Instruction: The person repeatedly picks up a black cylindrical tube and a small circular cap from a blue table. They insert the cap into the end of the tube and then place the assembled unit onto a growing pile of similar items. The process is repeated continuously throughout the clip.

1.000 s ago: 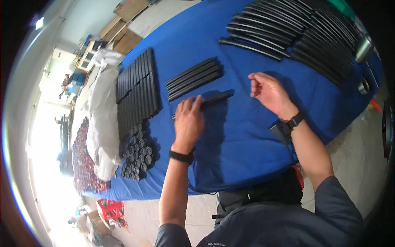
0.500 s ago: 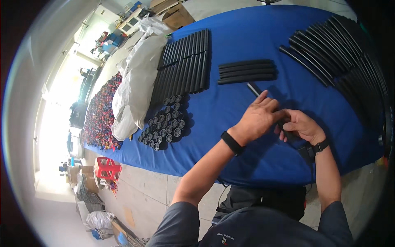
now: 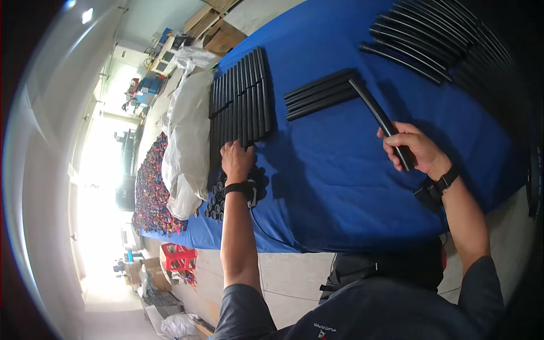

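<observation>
At the far left of the blue cloth (image 3: 334,195), a heap of small multicoloured pieces (image 3: 156,190) lay beside a crumpled white plastic bag (image 3: 187,136). Next came a dense block of black tubes (image 3: 241,96), laid in 2 tiers, with round black caps (image 3: 215,203) clustered near its lower end. The left hand (image 3: 237,161) was over that lower end, just above the caps, fingers bent downward; whether they gripped anything, I cannot tell. Further right, a short row of black tubes (image 3: 320,93) lay side by side on the cloth. Past it, the right hand (image 3: 416,146) pinched 1 held tube (image 3: 375,109) between thumb and fingers near its lower end. That tube was slender, straight and black, with a glossy streak along its side; it slanted to the upper left, its far tip overlapping the short row's right end in view. A larger spread of black tubes (image 3: 433,37) filled the upper right. In the frame 0.5 s earlier, the 2 hands had met around a tube; now they were well apart, and only the right held it.
</observation>
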